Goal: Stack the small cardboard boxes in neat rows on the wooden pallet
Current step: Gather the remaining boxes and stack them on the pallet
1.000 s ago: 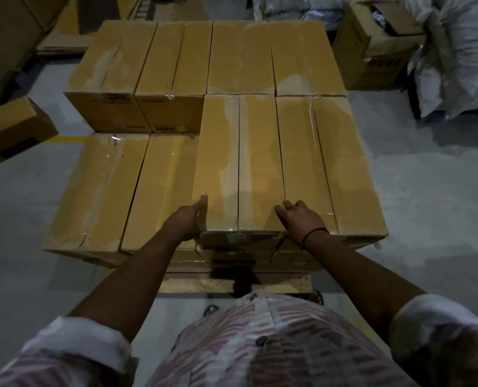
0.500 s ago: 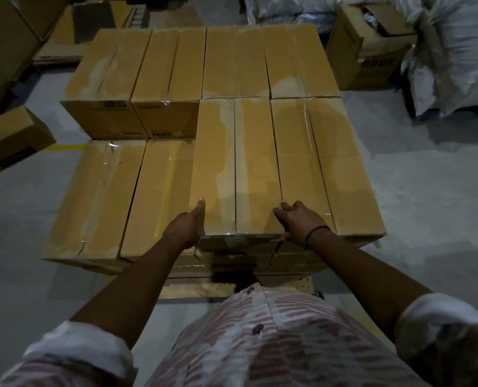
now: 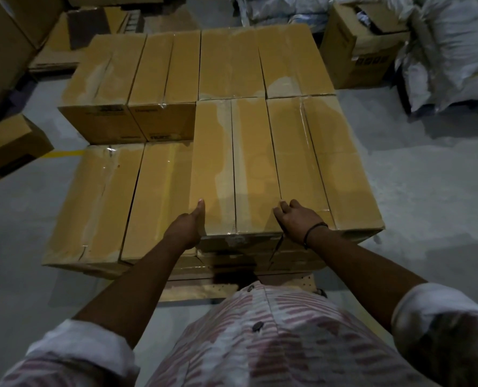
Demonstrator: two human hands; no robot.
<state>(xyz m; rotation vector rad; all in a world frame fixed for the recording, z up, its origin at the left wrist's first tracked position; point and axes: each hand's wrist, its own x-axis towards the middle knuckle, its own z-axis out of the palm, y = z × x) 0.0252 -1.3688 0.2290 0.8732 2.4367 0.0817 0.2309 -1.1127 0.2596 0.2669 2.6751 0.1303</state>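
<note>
Long tan cardboard boxes lie in rows on a wooden pallet [image 3: 193, 292]. The nearest upper-layer cardboard box [image 3: 238, 169] sits at the stack's front middle, against a matching box [image 3: 327, 169] on its right. My left hand [image 3: 186, 229] presses flat on its left side, thumb on the top edge. My right hand [image 3: 298, 220] grips its right near corner, fingers curled into the seam between the two boxes. Left of them, two lower-layer boxes [image 3: 98, 202] lie one level down. Several upper boxes [image 3: 229, 60] fill the back row.
A loose carton [image 3: 9, 152] sits on the grey floor at the left, by a yellow line [image 3: 62, 154]. An open carton [image 3: 360, 51] and white sacks [image 3: 455, 51] stand at the back right. Large cartons [image 3: 3, 37] and flattened cardboard [image 3: 62, 57] are at the back left.
Both hands stay at the near corners of the front middle box. Only my head view has shifted slightly.
</note>
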